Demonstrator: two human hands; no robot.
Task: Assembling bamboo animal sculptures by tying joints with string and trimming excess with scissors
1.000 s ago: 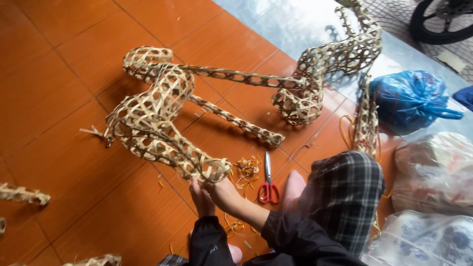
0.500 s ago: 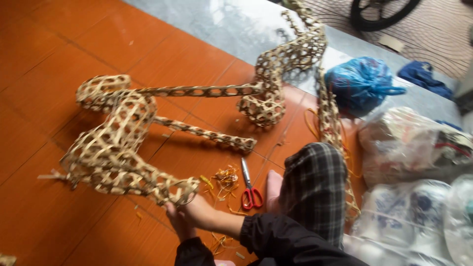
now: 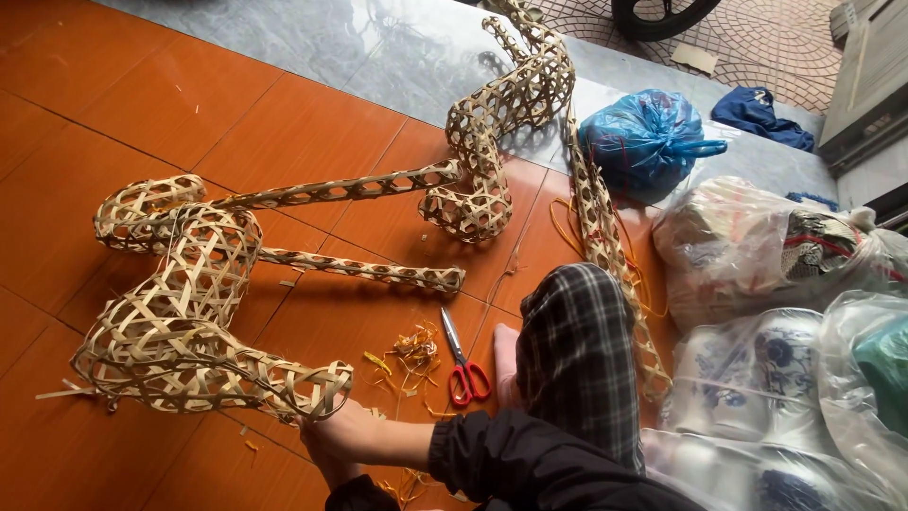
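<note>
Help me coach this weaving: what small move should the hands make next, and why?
Probably steady the woven bamboo frame and tuck its loose end. Both hands meet at its open leg tip, strips poke out at the far end, and the red scissors lie untouched.

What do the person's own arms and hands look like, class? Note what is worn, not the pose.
The hands are bare: no gloves, rings or watch show. The right hand comes out of a long black sleeve that ends at the wrist. The left hand lies mostly hidden beneath it, with another dark sleeve at the frame's bottom edge.
</note>
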